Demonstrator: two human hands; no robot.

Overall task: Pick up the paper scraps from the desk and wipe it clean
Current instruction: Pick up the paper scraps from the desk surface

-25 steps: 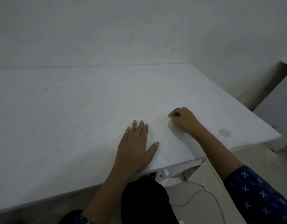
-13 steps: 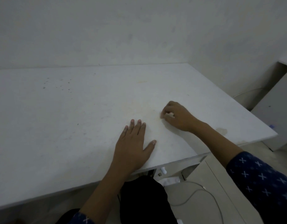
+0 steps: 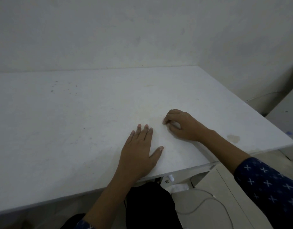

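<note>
Both hands on desk [image 3: 76, 121]: left hand [image 3: 139, 151] flat, right hand [image 3: 183, 124] curled (contents unclear).

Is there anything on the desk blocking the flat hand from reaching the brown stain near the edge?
Yes. The right hand rests curled on the desk, between the flat left hand and the brownish stain by the right edge. Nothing else visible lies between them.

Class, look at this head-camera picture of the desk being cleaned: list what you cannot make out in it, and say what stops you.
1. What the right hand holds: its curled fingers cover all but a pale bit.
2. The desk at left: cut off by the frame edge.
3. The dark specks far left: too small to identify.
4. Under the desk: hidden by the desktop.
</note>
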